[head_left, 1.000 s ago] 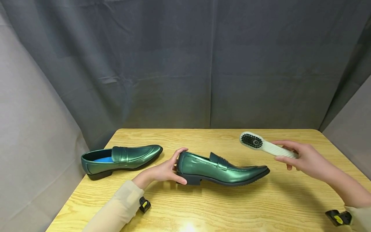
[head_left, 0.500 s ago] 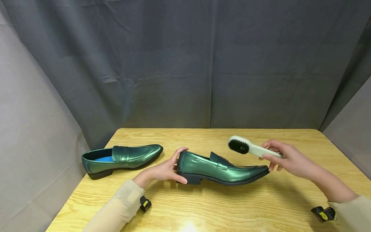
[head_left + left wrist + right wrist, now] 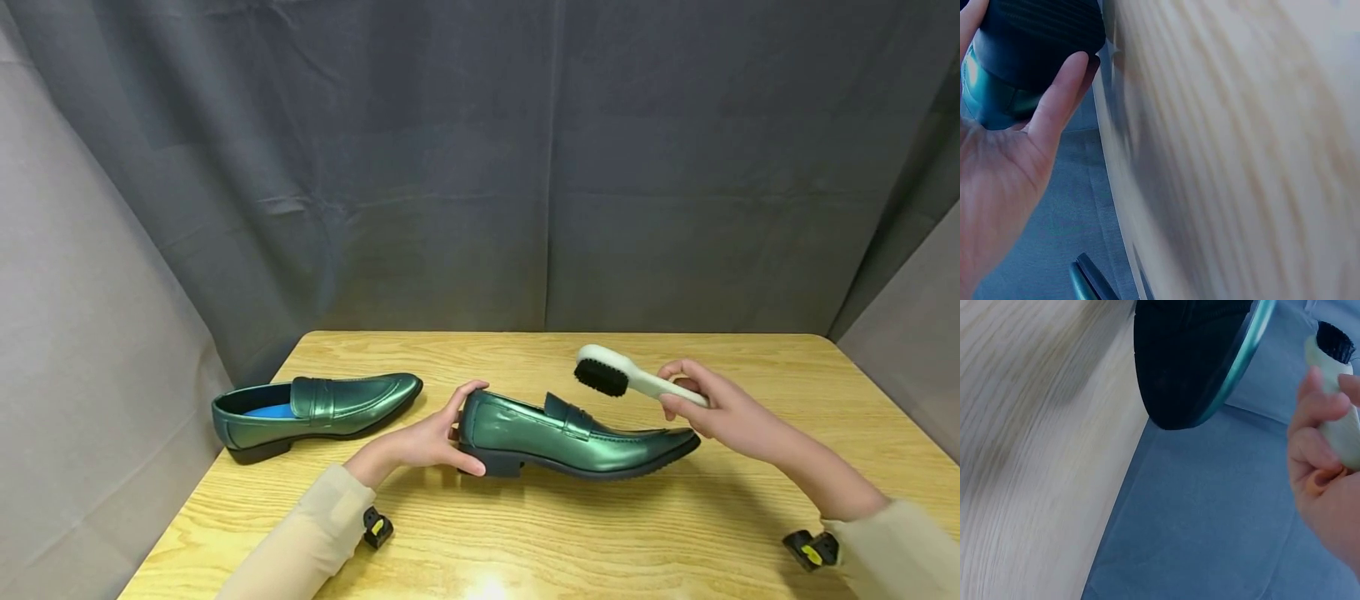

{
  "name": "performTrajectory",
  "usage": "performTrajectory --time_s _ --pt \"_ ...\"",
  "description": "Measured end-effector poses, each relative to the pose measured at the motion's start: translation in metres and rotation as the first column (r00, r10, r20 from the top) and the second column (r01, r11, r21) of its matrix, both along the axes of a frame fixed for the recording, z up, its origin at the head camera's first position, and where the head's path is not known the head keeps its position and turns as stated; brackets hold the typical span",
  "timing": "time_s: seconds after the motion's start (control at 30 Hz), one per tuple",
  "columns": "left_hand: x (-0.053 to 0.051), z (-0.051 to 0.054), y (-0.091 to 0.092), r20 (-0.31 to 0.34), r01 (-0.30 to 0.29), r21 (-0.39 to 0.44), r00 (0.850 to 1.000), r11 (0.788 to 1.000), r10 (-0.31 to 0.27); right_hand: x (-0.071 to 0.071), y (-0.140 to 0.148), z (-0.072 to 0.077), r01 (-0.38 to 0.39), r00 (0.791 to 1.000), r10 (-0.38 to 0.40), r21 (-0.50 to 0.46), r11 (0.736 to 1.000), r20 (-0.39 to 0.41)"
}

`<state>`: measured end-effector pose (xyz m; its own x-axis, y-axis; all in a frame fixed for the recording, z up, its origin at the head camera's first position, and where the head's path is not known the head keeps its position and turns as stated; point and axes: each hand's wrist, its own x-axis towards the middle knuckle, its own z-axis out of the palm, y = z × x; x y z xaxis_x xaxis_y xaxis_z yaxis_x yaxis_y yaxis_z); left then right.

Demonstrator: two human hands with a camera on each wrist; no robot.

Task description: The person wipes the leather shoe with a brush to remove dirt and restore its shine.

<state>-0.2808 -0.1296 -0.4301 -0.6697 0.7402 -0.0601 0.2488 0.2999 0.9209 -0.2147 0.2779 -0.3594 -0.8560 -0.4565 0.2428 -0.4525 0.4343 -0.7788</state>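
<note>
A shiny green loafer with a black sole is at mid-table, its toe pointing right. My left hand grips it round the heel, thumb low at the heel block and fingers behind. In the left wrist view that hand curls about the dark heel. A white-handled shoe brush is in my right hand, pinched by the handle's end. Its black bristles face down, above the shoe's vamp and apart from it. The right wrist view shows the brush beside the black sole.
A matching green loafer with a blue insole stands at the table's left, toe to the right. The wooden table ends at a grey curtain behind.
My right hand has moved left with the brush, bringing it over the shoe. The bristles have turned from facing the camera to facing down. My left hand and the shoe stay nearly still.
</note>
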Motion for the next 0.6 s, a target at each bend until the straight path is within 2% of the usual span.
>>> performTrajectory --time_s 0.17,0.33,0.47,0.6 --pt "-0.001 0.000 0.000 0.008 0.003 0.004 1.000 1.000 -0.003 0.000 -0.007 0.002 0.117 0.993 -0.115 0.074 0.990 -0.028" --pt "-0.001 0.000 0.000 0.010 0.008 0.007 1.000 1.000 -0.008 0.000 -0.010 0.003 0.182 0.983 -0.176 0.141 0.973 -0.055" --pt "-0.001 0.000 0.000 0.009 0.010 0.009 1.000 1.000 -0.010 0.002 -0.011 0.003 0.195 0.980 -0.185 0.142 0.970 -0.077" --pt "-0.001 0.001 0.001 0.005 0.009 0.009 1.000 1.000 -0.009 0.002 -0.015 0.004 0.167 0.985 -0.161 0.100 0.981 -0.067"
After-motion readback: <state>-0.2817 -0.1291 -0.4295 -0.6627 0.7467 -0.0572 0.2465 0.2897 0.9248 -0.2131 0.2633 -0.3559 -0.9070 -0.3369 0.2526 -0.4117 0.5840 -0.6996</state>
